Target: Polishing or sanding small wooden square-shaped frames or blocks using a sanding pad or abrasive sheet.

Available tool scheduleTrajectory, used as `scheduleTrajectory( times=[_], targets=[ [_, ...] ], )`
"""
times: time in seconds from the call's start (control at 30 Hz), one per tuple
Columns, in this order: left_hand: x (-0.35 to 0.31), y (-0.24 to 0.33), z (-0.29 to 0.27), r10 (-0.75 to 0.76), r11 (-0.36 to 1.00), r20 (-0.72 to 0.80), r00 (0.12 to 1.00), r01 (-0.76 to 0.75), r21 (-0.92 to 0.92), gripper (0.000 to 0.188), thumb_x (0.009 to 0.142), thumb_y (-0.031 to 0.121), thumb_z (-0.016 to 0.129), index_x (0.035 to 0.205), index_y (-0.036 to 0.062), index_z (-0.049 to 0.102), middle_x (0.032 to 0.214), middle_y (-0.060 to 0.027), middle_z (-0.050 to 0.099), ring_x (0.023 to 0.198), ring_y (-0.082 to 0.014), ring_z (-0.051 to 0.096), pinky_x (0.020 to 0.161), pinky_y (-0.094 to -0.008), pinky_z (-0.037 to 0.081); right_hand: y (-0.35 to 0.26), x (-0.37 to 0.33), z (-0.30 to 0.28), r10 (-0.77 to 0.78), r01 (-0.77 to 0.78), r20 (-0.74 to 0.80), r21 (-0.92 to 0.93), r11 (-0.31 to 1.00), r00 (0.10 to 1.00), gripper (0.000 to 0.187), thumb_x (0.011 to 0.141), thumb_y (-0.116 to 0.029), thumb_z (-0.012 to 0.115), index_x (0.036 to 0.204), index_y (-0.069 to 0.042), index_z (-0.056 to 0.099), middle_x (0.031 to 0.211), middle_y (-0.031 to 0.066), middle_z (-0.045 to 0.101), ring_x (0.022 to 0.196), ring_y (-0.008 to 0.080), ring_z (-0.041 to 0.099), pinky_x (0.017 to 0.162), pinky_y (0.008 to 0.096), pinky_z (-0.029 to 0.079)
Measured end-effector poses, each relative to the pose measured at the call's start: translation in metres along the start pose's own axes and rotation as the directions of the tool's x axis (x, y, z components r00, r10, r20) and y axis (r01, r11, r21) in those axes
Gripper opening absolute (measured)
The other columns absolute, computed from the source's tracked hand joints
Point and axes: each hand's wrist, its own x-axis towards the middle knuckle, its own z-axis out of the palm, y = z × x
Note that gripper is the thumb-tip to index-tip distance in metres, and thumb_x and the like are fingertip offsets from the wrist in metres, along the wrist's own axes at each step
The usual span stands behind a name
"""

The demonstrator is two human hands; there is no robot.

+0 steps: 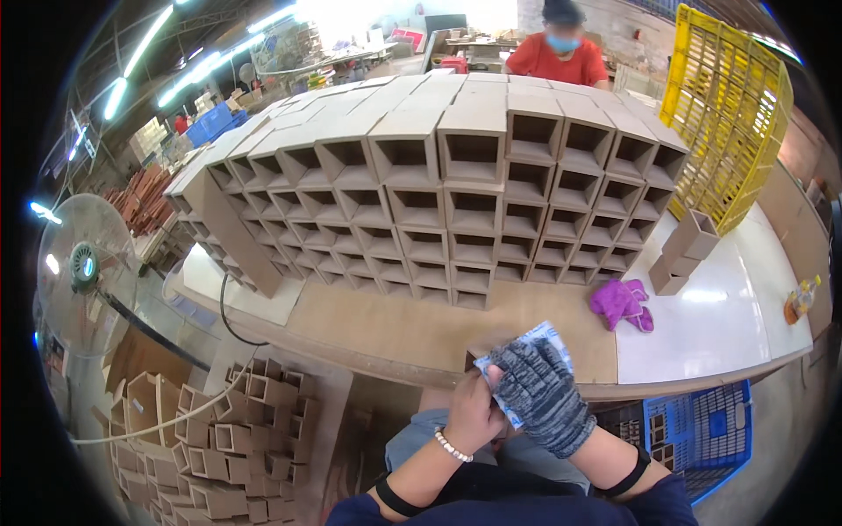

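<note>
At the near edge of the table my two hands are together. My right hand point(542, 390), in a dark grey knitted glove, has its fingers bent over a white sheet with blue print point(553, 337), which looks folded or bunched. Close against it is my bare left hand point(474, 412), with a beaded bracelet at the wrist and its fingers closed; what it grips is mostly hidden. A small brown edge shows just beyond the left fingers, too covered to name. Past the hands stands a wide stack of hollow open-ended brown boxes point(472, 167), several rows high.
A purple cloth point(621, 304) and a few loose boxes point(684, 250) lie right of the stack, before a yellow crate point(724, 114). A small bottle point(801, 300) stands far right. Below are a blue crate point(741, 438) and piled boxes point(228, 447). A fan point(83, 267) stands left; a person point(561, 57) is behind.
</note>
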Motion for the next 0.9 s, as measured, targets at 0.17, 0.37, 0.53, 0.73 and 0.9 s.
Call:
scheduleTrajectory(
  times=[0.17,0.37,0.53,0.73,0.9],
  targets=[
    [-0.007,0.012,-0.012,-0.14,0.926,0.006,0.99,0.133,-0.354,0.023,0.08,0.0,0.054,0.102,-0.0012,0.049,0.091,-0.0128,0.057,0.085,-0.0265,0.055,0.073,-0.0353,0.044,0.082,-0.049,0.029,0.355,-0.311,0.121,-0.278,0.909,0.927,0.042,0.076,-0.003,0.047,0.118,-0.004,0.049,0.114,0.0175,0.052,0.106,0.0319,0.049,0.094,0.0416,0.036],
    [-0.007,-0.011,-0.02,-0.428,-0.039,0.228,0.874,0.234,-0.971,0.032,0.085,0.015,0.057,0.114,0.0032,0.051,0.114,-0.0089,0.055,0.106,-0.021,0.051,0.095,-0.0356,0.037,0.066,-0.043,0.007,0.306,-0.306,-0.052,-0.006,0.952,0.951,0.055,0.07,0.008,0.045,0.124,-0.004,0.045,0.117,0.0176,0.051,0.109,0.0322,0.049,0.097,0.0419,0.034],
    [0.004,-0.016,-0.019,-0.487,-0.473,0.448,0.749,0.205,-0.857,0.044,0.087,0.038,0.049,0.113,0.0033,0.052,0.114,-0.0099,0.055,0.107,-0.0259,0.051,0.095,-0.0418,0.036,0.063,-0.046,0.008,0.265,-0.262,-0.083,0.044,0.964,0.961,0.057,0.07,0.011,0.043,0.124,-0.004,0.046,0.116,0.0173,0.052,0.108,0.0325,0.049,0.096,0.0419,0.035],
    [0.01,0.003,-0.025,-0.618,-0.41,0.54,0.572,0.352,-0.841,0.043,0.082,0.035,0.049,0.109,0.0021,0.054,0.112,-0.0113,0.056,0.107,-0.0286,0.051,0.095,-0.0427,0.035,0.059,-0.05,0.007,0.252,-0.252,-0.01,-0.028,0.967,0.968,0.054,0.074,0.005,0.046,0.127,-0.004,0.042,0.118,0.0185,0.05,0.109,0.0317,0.048,0.098,0.0441,0.032],
    [-0.019,-0.037,-0.006,-0.437,-0.496,0.692,0.575,0.488,-0.718,0.038,0.085,0.019,0.044,0.117,-0.0008,0.047,0.118,-0.0144,0.052,0.114,-0.0313,0.045,0.097,-0.0492,0.032,0.057,-0.055,0.005,0.299,-0.297,-0.025,0.053,0.953,0.954,0.055,0.074,0.002,0.047,0.128,-0.004,0.04,0.121,0.0181,0.048,0.111,0.032,0.047,0.098,0.0451,0.031]
  ],
)
